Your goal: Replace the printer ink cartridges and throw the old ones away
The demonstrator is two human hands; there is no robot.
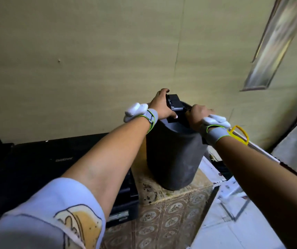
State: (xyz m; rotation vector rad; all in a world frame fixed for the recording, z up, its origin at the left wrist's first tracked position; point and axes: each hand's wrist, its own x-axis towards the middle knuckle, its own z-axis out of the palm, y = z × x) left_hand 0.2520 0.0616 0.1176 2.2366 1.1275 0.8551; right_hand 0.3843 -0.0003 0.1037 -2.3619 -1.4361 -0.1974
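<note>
Standing on a patterned tiled ledge (pixel 169 212), the dark round bin (pixel 174 159) sits close to the pale wall (pixel 90 51) behind it, with some bare ledge in front of it and a white-framed edge (pixel 214 169) just to its right, so the open room lies mostly above its rim. A black printer (pixel 41 166) fills the space to the left of the bin, low and near it, and a yellow handle (pixel 239 133) shows just past the right wrist. Both forearms reach forward over the printer and the ledge to the bin's top. The left hand (pixel 160 105) is curled around a black ink cartridge (pixel 175 105), fingers over its far side and thumb at its near lower edge, holding it right above the bin's mouth. The right hand (pixel 197 115) is closed near the bin's rim beside the cartridge; whether it grips the rim, the cartridge or something else cannot be told, since its fingers are hidden
</note>
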